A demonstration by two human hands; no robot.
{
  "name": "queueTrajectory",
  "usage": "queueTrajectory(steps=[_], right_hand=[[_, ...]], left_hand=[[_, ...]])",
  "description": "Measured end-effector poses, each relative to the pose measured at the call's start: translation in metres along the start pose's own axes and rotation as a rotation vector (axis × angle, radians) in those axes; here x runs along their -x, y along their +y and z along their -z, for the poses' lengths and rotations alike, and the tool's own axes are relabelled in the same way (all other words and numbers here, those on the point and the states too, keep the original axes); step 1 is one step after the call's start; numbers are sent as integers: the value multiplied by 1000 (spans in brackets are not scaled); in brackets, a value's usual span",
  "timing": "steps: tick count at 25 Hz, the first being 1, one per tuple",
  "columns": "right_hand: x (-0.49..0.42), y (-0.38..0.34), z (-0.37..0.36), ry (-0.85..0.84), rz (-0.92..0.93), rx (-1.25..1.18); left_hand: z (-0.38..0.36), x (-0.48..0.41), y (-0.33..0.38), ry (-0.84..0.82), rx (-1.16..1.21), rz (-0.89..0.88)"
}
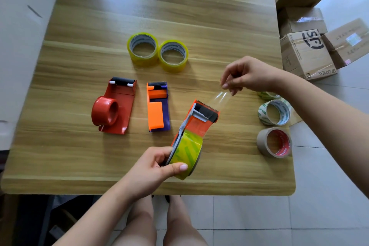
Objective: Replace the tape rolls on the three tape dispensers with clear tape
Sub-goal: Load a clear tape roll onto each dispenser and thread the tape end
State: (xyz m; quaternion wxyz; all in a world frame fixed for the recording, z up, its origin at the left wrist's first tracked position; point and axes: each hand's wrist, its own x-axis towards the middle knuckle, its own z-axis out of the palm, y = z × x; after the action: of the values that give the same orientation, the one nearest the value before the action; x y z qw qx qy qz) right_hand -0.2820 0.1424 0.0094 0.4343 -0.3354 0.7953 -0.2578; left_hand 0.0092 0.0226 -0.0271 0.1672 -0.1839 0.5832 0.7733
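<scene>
Nearest, the left hand (pixel 157 166) grips an orange tape dispenser (pixel 196 124) by its loaded clear roll (pixel 186 153), thumb pressed on the roll, held above the wooden table (pixel 99 156). Farther right, the right hand (pixel 249 74) pinches the free end of the tape strip (pixel 218 99) drawn past the cutter. Left of them lie an empty red dispenser (pixel 114 106) and an orange-and-purple dispenser (pixel 157 106). Two clear rolls (pixel 157 52) sit touching farther back. Three used rolls (pixel 274 126) lie at the right edge, near cardboard boxes (pixel 307 54) on the floor.

Glossy clear tape (pixel 221 98), wood-grain table (pixel 139 6), cardboard boxes (pixel 307 56)
</scene>
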Motion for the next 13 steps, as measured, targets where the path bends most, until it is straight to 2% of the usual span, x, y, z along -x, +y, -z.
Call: queueTrajectory(steps=[7, 13], right_hand=[[-8, 2, -5, -43, -51, -38], [-22, -14, -6, -100, -18, -5]], left_hand=[[0, 1, 3, -88, -60, -56], [0, 6, 6, -147, -60, -16]])
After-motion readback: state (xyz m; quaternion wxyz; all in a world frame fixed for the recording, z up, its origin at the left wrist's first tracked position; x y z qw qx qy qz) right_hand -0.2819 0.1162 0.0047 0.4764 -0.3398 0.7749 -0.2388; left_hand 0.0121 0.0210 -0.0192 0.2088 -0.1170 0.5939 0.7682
